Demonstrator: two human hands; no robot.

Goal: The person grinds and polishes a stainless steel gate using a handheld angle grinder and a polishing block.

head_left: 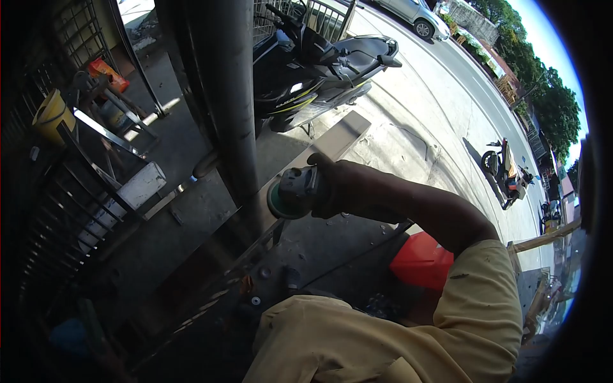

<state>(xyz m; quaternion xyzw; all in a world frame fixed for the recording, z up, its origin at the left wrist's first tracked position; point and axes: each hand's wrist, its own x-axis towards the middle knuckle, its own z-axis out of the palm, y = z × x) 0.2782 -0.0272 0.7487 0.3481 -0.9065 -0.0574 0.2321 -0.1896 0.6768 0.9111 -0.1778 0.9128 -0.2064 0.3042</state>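
Observation:
My right hand (pixel 329 188) is wrapped round an angle grinder (pixel 299 183) near the middle of the head view. The tool's greenish disc (pixel 276 203) faces left, right by a long brown flat beam (pixel 338 137) that runs diagonally under it. Just left of the grinder stands a thick dark metal post (pixel 235 102), which overlaps part of the beam. My right arm reaches in from the right in a yellow sleeve (pixel 482 287). My left hand does not show.
A scooter (pixel 319 70) is parked beyond the post. Below my forearm sits a red box-like object (pixel 421 260). Metal bars (pixel 70 210), a yellow bucket (pixel 53 117) and a white block (pixel 124 201) lie to the left. On the road are a car (pixel 415 16) and a motorcycle (pixel 506 172).

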